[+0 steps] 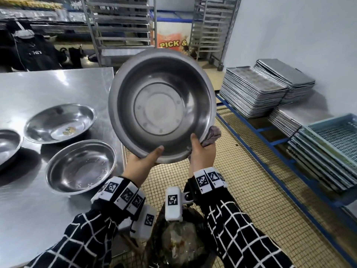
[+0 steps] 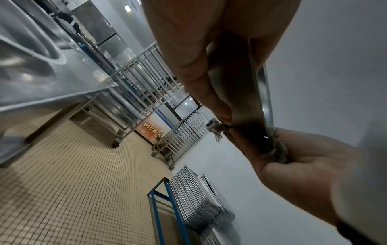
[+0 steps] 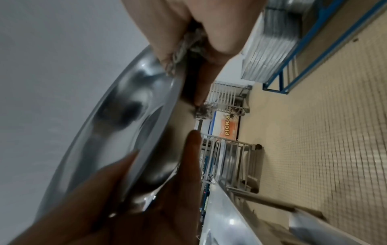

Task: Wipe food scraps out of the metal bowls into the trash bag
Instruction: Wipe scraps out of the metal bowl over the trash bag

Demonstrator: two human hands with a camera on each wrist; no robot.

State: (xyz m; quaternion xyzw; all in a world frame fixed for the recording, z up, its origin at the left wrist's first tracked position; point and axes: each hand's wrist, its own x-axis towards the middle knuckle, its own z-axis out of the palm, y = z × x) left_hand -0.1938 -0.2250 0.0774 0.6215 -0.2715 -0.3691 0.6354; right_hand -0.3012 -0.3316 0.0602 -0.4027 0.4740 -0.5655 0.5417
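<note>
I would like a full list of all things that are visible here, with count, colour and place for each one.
held bowl: one, silver metal, raised and tilted toward the camera, inside looks clean
cloth: one, grey, pressed against the held bowl's rim
table bowls: three, silver, on the table; the far one holds yellowish scraps, one is cut off at the left edge
steel table: one, silver, left
trash bag: one, dark, on the floor below the arms
baking trays: several stacks, grey, on the blue rack at right
crates: stacked, pale blue, far right
tray trolleys: two, metal, at the back
left hand: grips the bowl's lower rim
right hand: grips rim and cloth together
</note>
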